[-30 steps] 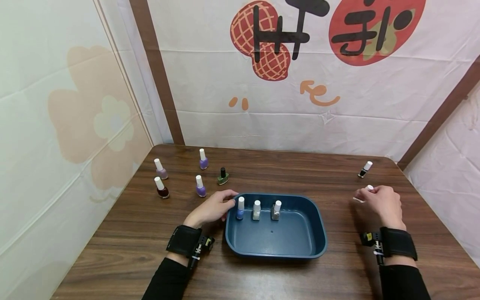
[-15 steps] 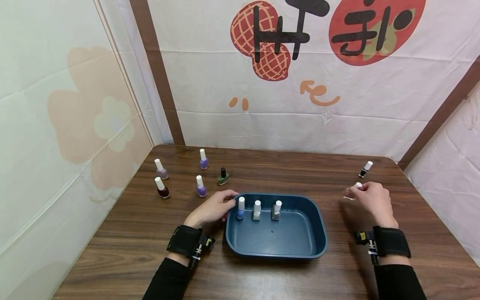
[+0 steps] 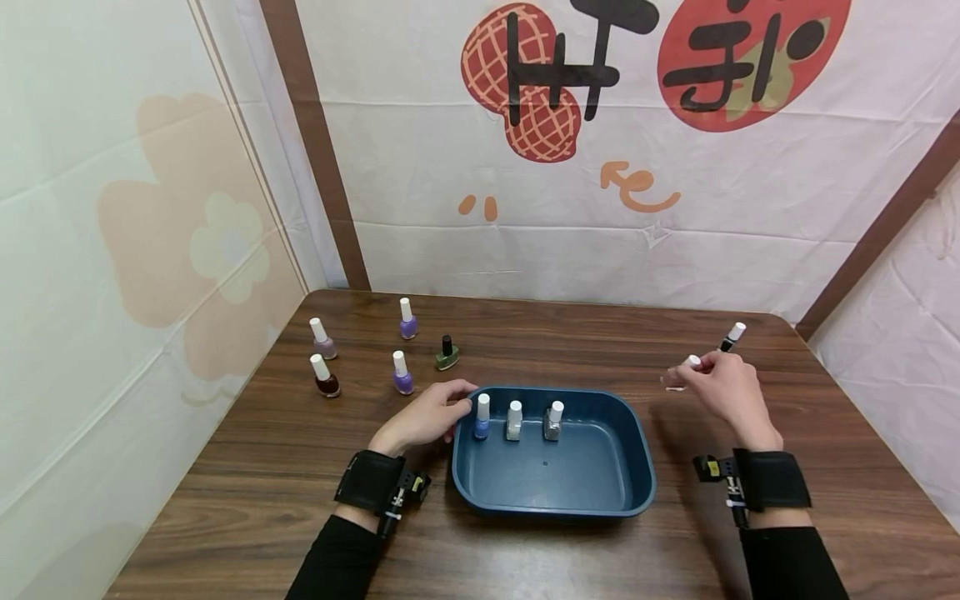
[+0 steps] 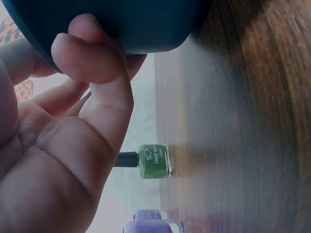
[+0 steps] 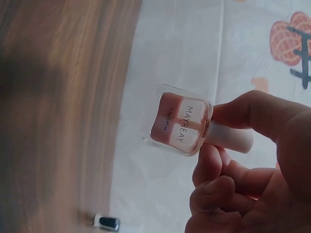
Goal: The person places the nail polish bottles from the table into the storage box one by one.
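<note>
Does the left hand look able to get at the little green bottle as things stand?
Probably yes: the green bottle stands just beyond the left hand, with nothing seen between them. That hand holds the blue tray by its rim, though, so it would likely have to let go first.

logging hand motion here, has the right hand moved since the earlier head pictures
Yes. In the head view, the right hand has moved left, closer to the tray, which has stayed put.

Right fingers [image 3: 701,380] pinching bottle [image 3: 691,361], left fingers [image 3: 452,389] holding blue tray [image 3: 577,479]
</note>
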A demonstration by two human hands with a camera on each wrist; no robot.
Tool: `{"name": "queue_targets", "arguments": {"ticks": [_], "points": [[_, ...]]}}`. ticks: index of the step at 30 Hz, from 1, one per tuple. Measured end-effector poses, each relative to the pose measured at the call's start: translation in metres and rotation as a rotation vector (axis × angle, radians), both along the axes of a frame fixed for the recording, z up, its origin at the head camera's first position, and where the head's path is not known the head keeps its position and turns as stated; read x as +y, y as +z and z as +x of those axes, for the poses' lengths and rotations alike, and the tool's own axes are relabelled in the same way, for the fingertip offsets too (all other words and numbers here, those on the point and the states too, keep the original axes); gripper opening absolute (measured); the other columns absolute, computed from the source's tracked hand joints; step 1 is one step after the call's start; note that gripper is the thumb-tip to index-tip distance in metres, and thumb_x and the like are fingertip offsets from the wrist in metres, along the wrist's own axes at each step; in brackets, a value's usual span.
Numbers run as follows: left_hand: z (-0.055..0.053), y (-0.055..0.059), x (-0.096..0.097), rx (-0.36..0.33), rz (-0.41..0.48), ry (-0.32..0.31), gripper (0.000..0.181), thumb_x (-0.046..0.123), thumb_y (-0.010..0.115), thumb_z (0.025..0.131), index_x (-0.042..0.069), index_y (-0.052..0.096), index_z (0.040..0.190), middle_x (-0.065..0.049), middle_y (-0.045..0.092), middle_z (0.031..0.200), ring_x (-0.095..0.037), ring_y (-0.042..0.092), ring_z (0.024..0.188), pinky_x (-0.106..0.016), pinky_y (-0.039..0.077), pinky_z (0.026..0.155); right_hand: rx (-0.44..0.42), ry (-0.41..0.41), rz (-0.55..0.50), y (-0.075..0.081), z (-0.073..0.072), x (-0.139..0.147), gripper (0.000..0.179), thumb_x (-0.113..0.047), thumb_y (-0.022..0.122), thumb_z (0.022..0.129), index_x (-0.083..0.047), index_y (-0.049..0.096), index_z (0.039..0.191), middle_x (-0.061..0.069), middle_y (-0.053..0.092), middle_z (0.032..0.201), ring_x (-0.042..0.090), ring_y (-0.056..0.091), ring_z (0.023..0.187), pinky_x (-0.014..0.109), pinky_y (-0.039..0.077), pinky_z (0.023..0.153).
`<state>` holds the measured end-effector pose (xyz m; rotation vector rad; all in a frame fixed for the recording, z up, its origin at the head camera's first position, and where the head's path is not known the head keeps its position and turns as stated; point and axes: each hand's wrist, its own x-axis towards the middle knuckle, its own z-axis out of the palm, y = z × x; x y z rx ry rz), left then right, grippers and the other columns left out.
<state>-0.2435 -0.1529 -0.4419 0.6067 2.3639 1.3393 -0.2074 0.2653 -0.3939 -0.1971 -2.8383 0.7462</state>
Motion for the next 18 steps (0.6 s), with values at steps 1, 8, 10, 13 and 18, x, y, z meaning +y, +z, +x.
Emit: {"name": "queue_targets", "arguments": {"ticks": [1, 8, 10, 13, 18], "points": [[0.0, 0.0, 0.0, 0.001, 0.001, -0.001, 0.034, 0.011, 0.043, 0.098, 0.003, 0.055, 0.13, -0.021, 0.061, 0.096, -0.016, 0.052, 0.055, -0.033, 0.048, 0.053, 0.004, 0.008, 0.004, 0.001, 0.0, -0.002, 0.04, -0.032, 0.057, 0.092, 0.006, 0.068, 0.091, 0.019, 0.069, 0.081, 0.023, 0.056, 0.066, 0.028, 0.039, 0.053], [0.0, -0.001, 0.0, -0.002, -0.001, 0.002, 0.034, 0.011, 0.043, 0.099, 0.004, 0.055, 0.13, -0.015, 0.06, 0.089, -0.015, 0.052, 0.055, -0.032, 0.048, 0.053, 0.034, 0.053, 0.023, 0.009, 0.001, -0.017, 0.035, -0.031, 0.06, 0.091, 0.003, 0.068, 0.086, 0.013, 0.067, 0.074, 0.02, 0.051, 0.061, 0.029, 0.036, 0.053], [0.0, -0.001, 0.0, -0.002, -0.002, 0.003, 0.034, 0.011, 0.043, 0.098, 0.004, 0.055, 0.13, -0.014, 0.06, 0.089, -0.015, 0.052, 0.055, -0.032, 0.048, 0.053, 0.047, 0.071, 0.026, 0.011, 0.002, -0.021, 0.034, -0.03, 0.061, 0.091, 0.003, 0.067, 0.087, 0.014, 0.066, 0.074, 0.019, 0.051, 0.061, 0.029, 0.036, 0.052], [0.0, 0.0, 0.0, -0.003, -0.004, 0.002, 0.034, 0.012, 0.044, 0.098, 0.004, 0.055, 0.13, -0.014, 0.061, 0.093, -0.016, 0.052, 0.056, -0.033, 0.049, 0.054, 0.058, 0.09, 0.025, 0.014, 0.002, -0.026, 0.03, -0.027, 0.061, 0.09, 0.002, 0.067, 0.087, 0.013, 0.065, 0.073, 0.019, 0.05, 0.06, 0.029, 0.035, 0.052], [0.0, 0.0, 0.0, -0.002, -0.007, 0.0, 0.034, 0.011, 0.044, 0.098, 0.004, 0.055, 0.13, -0.018, 0.062, 0.098, -0.016, 0.052, 0.056, -0.034, 0.05, 0.054, 0.063, 0.115, 0.033, 0.017, 0.002, -0.035, 0.025, -0.023, 0.059, 0.089, 0.0, 0.067, 0.086, 0.011, 0.065, 0.071, 0.018, 0.048, 0.057, 0.029, 0.034, 0.052]]}}
